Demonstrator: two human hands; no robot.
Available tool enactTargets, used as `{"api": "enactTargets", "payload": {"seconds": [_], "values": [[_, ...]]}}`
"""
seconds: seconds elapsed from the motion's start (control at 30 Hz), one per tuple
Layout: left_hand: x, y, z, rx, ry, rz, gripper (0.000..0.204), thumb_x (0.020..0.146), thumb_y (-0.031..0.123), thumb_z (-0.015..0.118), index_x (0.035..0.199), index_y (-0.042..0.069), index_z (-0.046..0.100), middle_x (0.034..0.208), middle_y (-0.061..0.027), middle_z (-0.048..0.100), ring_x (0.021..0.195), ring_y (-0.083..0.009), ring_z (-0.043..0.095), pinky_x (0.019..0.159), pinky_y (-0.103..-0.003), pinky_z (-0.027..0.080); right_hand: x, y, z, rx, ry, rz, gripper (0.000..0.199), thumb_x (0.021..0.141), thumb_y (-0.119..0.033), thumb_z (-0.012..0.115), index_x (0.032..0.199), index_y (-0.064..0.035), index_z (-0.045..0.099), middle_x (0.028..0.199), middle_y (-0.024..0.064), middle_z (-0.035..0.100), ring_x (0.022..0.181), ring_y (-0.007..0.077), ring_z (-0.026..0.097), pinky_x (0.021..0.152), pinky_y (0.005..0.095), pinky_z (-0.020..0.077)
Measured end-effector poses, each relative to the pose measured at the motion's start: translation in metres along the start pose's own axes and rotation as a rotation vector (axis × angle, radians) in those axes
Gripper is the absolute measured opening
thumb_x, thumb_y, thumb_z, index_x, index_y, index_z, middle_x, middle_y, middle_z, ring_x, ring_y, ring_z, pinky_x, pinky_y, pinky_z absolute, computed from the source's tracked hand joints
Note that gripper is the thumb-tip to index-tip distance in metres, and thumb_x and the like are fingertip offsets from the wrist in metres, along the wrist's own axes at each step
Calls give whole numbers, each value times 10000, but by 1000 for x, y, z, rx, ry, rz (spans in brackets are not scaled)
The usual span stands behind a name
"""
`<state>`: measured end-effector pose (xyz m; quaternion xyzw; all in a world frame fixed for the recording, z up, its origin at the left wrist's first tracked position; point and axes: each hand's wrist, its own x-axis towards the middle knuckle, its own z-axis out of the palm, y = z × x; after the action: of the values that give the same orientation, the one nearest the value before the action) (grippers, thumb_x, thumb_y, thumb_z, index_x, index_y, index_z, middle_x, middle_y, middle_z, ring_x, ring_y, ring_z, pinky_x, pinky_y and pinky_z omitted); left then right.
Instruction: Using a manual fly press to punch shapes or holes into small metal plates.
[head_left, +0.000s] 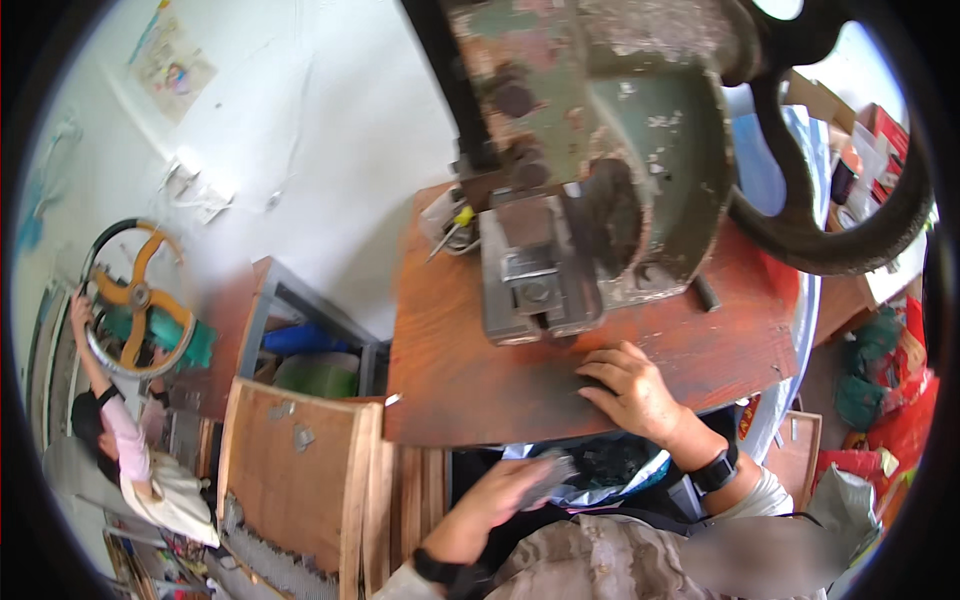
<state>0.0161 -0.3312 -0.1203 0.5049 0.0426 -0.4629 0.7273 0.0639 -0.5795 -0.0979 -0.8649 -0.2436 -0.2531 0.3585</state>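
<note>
Green press (690, 150) looms closest, dark handwheel (868, 256) curving out past right side of worktop (450, 370). Steel block (540, 290) sits at press's foot, bare strip between it and front edge. My right hand (632, 393) released over that strip, fingers loosely bent. My left hand (495, 493) grips blurred grey piece (550, 478) just off front edge. More open room left of block; wooden box (290, 430) near left corner.

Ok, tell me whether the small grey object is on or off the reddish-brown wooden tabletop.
Off: the bare left hand holds the blurred grey object outside the near edge of the wooden tabletop.
</note>
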Motion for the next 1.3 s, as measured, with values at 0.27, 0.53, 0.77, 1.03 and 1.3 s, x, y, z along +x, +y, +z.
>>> {"api": "enactTargets", "payload": {"seconds": [0.27, 0.53, 0.77, 1.03, 1.3], "values": [[-71, 8, -1, 1010, 225, 378, 489, 884, 263, 661, 1242, -45, 533, 987, -208, 671, 904, -265, 666, 822, -346, 513, -11, -5, -5, -17, -65, 72, 229, 672, 3, 700, 895, 15, 651, 953, 166, 626, 954, 363, 565, 831, 430, 463], [-359, 13, -227, 1131, 1905, 299, 237, 845, 190, 627, 992, 15, 684, 969, -215, 665, 866, -328, 660, 772, -373, 511, -8, -10, 4, -59, -74, 75, 159, 699, 38, 615, 858, 42, 598, 937, 166, 576, 982, 366, 529, 873, 425, 426], [-402, 0, -311, 1221, 1783, -109, 340, 897, 264, 562, 1164, 63, 623, 1070, -198, 623, 1014, -353, 571, 930, -400, 430, -13, 1, 12, -183, -77, 45, 160, 709, 58, 587, 866, 35, 566, 958, 172, 545, 962, 365, 520, 863, 427, 418], [-388, -1, -309, 1335, 1869, -229, 391, 930, 399, 477, 1090, 90, 655, 1090, -172, 615, 1062, -325, 548, 1003, -449, 345, -22, 12, 14, -226, -79, 68, 154, 738, 52, 556, 892, 40, 557, 971, 183, 530, 947, 356, 518, 884, 425, 404], [-427, 29, -286, 948, 1381, -55, 341, 884, 203, 611, 1152, -8, 618, 1072, -170, 658, 1038, -248, 602, 934, -345, 437, -26, 17, 15, -262, -63, 49, 147, 749, 53, 546, 895, 38, 557, 978, 184, 528, 951, 359, 518, 901, 425, 398]]}}
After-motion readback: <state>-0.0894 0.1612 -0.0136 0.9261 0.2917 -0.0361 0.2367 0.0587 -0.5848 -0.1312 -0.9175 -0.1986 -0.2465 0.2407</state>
